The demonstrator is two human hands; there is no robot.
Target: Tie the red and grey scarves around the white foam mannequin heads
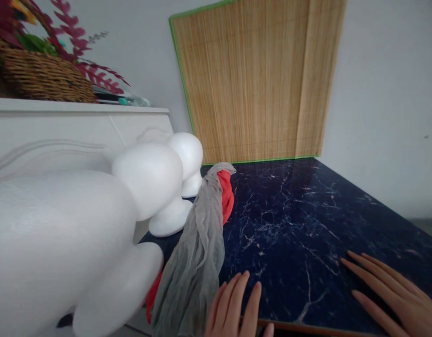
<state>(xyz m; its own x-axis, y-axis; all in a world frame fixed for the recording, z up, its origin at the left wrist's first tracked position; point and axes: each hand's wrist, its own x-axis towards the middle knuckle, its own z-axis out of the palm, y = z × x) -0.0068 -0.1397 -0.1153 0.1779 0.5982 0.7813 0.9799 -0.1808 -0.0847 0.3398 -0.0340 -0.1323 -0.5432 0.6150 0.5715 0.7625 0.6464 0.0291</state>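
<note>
Head view: the fingers of the left hand (pixel 230 323) were held slightly apart beside the grey scarf (pixel 202 234), contact unclear; the right hand (pixel 408 302), thumb parted, was held over the counter (pixel 282 224). Draped along its left side, the scarf was judged light and limp, best gathered by its folds. Red cloth (pixel 227 194) was partly covered; the left was blocked by white heads (pixel 149 178).

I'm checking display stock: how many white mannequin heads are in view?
3. The nearest head fills the lower left, the middle head is beyond it, and the farthest head is near the upper end of the grey scarf. Others could be hidden behind them.
</note>
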